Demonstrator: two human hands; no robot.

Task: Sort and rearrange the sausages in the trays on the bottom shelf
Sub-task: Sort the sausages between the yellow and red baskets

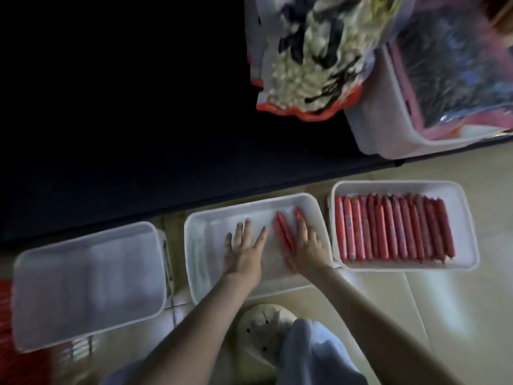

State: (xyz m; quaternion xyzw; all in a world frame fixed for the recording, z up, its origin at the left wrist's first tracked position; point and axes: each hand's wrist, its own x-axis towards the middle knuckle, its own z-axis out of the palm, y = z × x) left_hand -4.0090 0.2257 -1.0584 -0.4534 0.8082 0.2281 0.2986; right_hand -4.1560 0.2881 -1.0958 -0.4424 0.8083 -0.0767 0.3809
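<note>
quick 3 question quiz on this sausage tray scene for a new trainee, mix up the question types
1. True or false: the right tray holds a packed row of sausages.
2. Where does the left hand lie? A) flat on the floor of the middle tray; B) on a bag; C) in the right tray.
3. Fill in: the right hand rests on the loose sausages in the ___ tray.

Key: 1 true; 2 A; 3 middle.
</note>
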